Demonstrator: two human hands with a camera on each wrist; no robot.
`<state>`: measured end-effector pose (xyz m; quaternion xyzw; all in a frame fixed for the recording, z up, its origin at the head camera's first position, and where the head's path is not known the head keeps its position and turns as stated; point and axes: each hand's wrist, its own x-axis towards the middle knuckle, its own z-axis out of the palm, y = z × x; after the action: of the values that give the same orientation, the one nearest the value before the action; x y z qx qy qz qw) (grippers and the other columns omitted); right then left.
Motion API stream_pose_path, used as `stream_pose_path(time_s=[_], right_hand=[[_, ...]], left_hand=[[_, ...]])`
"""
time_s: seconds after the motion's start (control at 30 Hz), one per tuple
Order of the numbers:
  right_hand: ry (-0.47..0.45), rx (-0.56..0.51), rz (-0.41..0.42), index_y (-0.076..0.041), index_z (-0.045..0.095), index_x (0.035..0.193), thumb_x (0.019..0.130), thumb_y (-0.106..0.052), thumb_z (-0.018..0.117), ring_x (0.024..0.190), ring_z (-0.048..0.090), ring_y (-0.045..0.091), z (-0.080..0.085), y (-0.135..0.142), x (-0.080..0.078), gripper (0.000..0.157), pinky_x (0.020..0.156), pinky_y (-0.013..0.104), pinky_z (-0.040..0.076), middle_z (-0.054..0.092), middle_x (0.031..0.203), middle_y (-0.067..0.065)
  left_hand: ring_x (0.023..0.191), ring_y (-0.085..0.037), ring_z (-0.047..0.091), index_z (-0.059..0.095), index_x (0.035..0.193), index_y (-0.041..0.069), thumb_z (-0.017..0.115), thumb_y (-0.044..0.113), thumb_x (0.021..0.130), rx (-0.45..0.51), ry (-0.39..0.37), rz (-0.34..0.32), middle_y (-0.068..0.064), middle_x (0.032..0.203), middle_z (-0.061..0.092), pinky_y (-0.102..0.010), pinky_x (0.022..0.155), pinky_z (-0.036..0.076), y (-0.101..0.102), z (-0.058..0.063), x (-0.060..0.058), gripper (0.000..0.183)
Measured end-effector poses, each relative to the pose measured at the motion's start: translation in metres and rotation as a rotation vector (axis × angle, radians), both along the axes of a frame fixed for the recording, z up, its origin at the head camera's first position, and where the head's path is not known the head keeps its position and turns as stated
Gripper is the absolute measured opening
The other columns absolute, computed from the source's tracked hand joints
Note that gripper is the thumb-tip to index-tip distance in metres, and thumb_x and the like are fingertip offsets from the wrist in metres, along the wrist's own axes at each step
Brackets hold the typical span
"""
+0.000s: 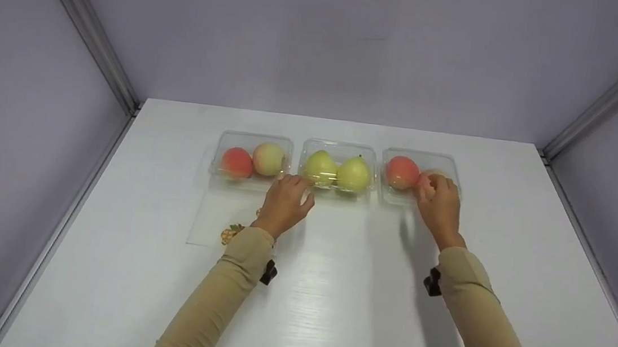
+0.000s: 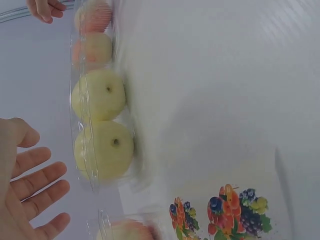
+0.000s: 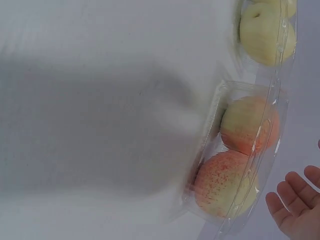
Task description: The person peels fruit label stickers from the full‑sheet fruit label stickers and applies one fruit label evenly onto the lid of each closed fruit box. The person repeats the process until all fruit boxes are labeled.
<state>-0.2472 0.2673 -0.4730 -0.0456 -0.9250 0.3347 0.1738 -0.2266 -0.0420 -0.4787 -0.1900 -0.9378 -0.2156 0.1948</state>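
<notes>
Three clear plastic boxes stand in a row at the back of the table. The left box [image 1: 227, 140] contains a red peach [image 1: 237, 162] and a paler peach [image 1: 269, 158]. Two yellow-green pears [image 1: 320, 167] fill the middle box [image 1: 340, 146]. The right box [image 1: 429, 158] has a red peach [image 1: 402, 173] and a second peach, partly hidden by my right hand. My left hand [image 1: 285, 204] hovers before the gap between left and middle boxes, fingers spread and holding nothing. Above the right box, my right hand [image 1: 441, 206] has relaxed fingers [image 3: 287, 197], apart from the plastic in the right wrist view.
A flat pale sheet or bag with printed fruit [image 1: 231, 234] lies in front of the left box, partly under my left forearm. Grey-lilac walls [image 1: 331, 56] enclose the white table [image 1: 320, 288] at the back and both sides.
</notes>
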Motion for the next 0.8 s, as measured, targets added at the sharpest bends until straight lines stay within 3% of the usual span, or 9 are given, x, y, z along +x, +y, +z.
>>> stream_pose_path(time_s=[0.2, 0.33, 0.57, 0.8], right_hand=[[-0.025, -0.049, -0.033, 0.011, 0.055, 0.116, 0.095, -0.013, 0.055, 0.105, 0.054, 0.04, -0.006, 0.012, 0.002, 0.032, 0.093, 0.049, 0.044, 0.057, 0.109, 0.029], [0.007, -0.035, -0.046, 0.012, 0.056, 0.111, 0.094, -0.009, 0.054, 0.099, 0.056, 0.041, -0.011, 0.019, 0.004, 0.028, 0.089, 0.048, 0.046, 0.059, 0.103, 0.03], [0.017, -0.005, -0.076, 0.013, 0.058, 0.106, 0.093, -0.009, 0.052, 0.092, 0.056, 0.04, -0.02, 0.029, 0.006, 0.026, 0.084, 0.047, 0.046, 0.06, 0.097, 0.03], [-0.026, -0.074, -0.143, 0.011, 0.058, 0.106, 0.094, -0.009, 0.049, 0.091, 0.056, 0.036, -0.025, 0.039, 0.007, 0.026, 0.081, 0.043, 0.045, 0.06, 0.097, 0.028]], left_hand=[[0.098, -0.025, 0.067, 0.069, 0.107, 0.008, 0.062, 0.019, 0.09, 0.014, -0.083, 0.003, -0.007, 0.104, 0.073, -0.041, 0.083, 0.054, 0.002, -0.007, 0.005, 0.021], [0.098, -0.024, 0.068, 0.07, 0.106, 0.008, 0.061, 0.018, 0.091, 0.043, -0.137, -0.023, -0.007, 0.103, 0.074, -0.041, 0.082, 0.054, 0.004, -0.011, 0.008, 0.02], [0.09, -0.023, 0.069, 0.07, 0.102, 0.007, 0.061, 0.014, 0.091, 0.076, -0.147, -0.053, -0.007, 0.095, 0.073, -0.038, 0.076, 0.056, 0.007, -0.018, 0.012, 0.016], [0.093, -0.022, 0.068, 0.07, 0.103, 0.007, 0.059, 0.015, 0.092, 0.087, -0.2, -0.062, -0.007, 0.096, 0.073, -0.036, 0.078, 0.056, 0.011, -0.019, 0.015, 0.018]])
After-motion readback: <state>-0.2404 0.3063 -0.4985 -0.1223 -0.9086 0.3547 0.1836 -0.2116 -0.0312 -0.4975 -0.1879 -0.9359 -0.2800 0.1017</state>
